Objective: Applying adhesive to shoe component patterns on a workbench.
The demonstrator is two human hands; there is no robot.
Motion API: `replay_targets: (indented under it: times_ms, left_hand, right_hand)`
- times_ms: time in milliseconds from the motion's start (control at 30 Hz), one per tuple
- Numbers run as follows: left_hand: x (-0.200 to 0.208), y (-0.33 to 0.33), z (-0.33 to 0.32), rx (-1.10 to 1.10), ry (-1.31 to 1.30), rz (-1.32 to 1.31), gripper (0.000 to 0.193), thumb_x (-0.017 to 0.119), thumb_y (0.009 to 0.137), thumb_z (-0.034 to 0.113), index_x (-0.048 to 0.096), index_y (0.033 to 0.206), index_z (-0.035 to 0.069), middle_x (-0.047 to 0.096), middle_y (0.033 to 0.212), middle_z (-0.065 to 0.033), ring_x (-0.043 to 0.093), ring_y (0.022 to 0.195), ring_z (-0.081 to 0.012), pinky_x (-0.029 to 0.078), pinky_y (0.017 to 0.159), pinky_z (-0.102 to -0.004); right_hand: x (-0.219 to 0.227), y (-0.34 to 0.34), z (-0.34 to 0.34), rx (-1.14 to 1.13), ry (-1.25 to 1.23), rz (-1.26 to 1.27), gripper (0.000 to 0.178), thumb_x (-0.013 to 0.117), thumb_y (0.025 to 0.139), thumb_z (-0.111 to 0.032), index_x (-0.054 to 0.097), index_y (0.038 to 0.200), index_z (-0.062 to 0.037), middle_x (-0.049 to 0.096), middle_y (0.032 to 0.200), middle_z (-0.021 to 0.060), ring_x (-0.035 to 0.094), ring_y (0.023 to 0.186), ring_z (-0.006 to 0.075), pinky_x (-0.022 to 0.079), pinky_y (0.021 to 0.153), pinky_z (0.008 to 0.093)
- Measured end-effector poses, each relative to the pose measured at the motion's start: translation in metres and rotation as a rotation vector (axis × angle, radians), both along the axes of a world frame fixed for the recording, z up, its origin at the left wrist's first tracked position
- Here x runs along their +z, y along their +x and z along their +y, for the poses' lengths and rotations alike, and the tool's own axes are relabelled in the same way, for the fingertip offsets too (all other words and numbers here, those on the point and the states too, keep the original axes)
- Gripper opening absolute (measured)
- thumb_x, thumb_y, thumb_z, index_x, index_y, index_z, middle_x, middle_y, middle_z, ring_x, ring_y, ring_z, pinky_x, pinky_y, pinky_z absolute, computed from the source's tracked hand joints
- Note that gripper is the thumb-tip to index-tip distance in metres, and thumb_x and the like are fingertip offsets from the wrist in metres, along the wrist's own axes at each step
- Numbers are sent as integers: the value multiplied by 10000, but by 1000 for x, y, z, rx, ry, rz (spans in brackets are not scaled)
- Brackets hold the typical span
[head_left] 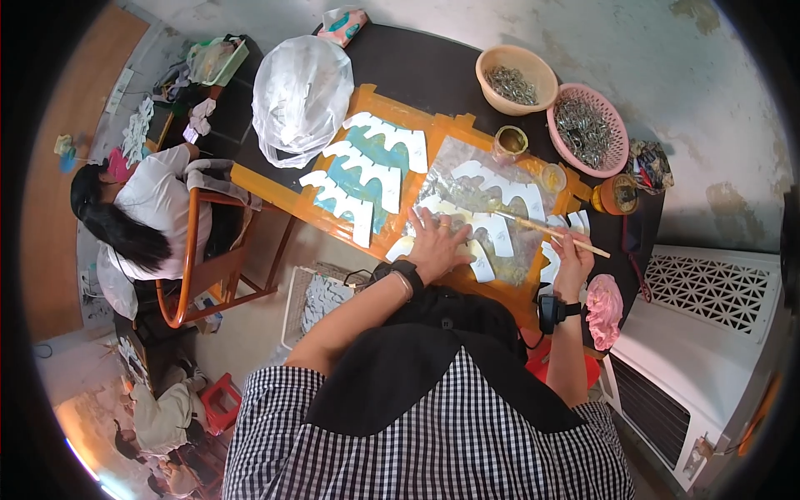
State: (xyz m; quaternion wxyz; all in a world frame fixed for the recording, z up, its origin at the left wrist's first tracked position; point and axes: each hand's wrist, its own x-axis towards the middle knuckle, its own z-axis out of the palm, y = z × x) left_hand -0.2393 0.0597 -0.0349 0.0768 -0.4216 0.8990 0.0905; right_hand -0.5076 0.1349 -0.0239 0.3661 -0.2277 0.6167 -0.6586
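My left hand (437,246) lies flat with its fingers spread over the white scalloped cutouts near the table's front edge. A slim brush-like stick (540,227) with a pale wooden handle is pinched in my right hand (573,260); its tip reaches left over a white cutout (500,229). Beneath these cutouts is a smeared grey sheet (450,158). More white scalloped cutouts (398,137) lie overlapping to the left on a blue-green patch. Orange-brown tape or film (275,190) covers this part of the table. A few white pieces (577,222) rest beside my right hand.
A clear plastic bag (304,92) stands back left. At the back right are a cream bowl (537,75) and pink basket (617,125) of small metal parts, plus an open jar (510,143) and an orange pot (612,198). A person (150,208) sits at left.
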Motion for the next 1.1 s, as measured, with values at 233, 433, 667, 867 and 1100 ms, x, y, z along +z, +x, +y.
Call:
replay_targets:
  times_ms: [233, 433, 667, 867, 1100]
  left_hand:
    - [1, -1, -1, 4, -28, 20, 708, 490, 810, 709, 488, 1373, 282, 493, 1337, -187, 355, 1247, -578, 123, 969, -797]
    - [-2, 2, 2, -12, -44, 47, 729, 454, 823, 717, 463, 1395, 266, 495, 1331, -228, 338, 1248, -587, 135, 985, -775]
    - [1, 1, 2, -17, -47, 37, 722, 459, 829, 708, 458, 1399, 264, 487, 1334, -234, 342, 1245, -584, 138, 982, -777]
    - [2, 0, -1, 12, 24, 28, 719, 474, 826, 702, 458, 1397, 266, 477, 1341, -237, 335, 1247, -592, 130, 986, -778]
    - [3, 1, 1, 12, -20, 38, 711, 480, 816, 707, 478, 1380, 274, 493, 1325, -223, 344, 1242, -597, 119, 1000, -771]
  right_hand:
    - [-5, 24, -9, 116, -48, -69, 76, 579, 928, -49, 562, 996, -20, 658, 1045, 148, 659, 951, 210, 568, 750, 279]
    - [-9, 12, 7, 163, -21, -23, 51, 557, 932, -19, 557, 982, -14, 657, 1050, 152, 661, 983, 240, 577, 779, 300]
    - [3, -5, 22, 260, -60, 81, 43, 556, 924, 5, 556, 966, -3, 651, 1075, 167, 635, 1056, 248, 559, 852, 309]
    - [23, -23, 24, 403, -20, 308, 90, 580, 867, 83, 576, 918, 8, 660, 1049, 158, 634, 1051, 243, 533, 876, 302]
    - [79, -46, -5, 313, -84, 367, 48, 574, 903, 39, 574, 951, 31, 660, 1010, 154, 664, 916, 211, 563, 771, 284]
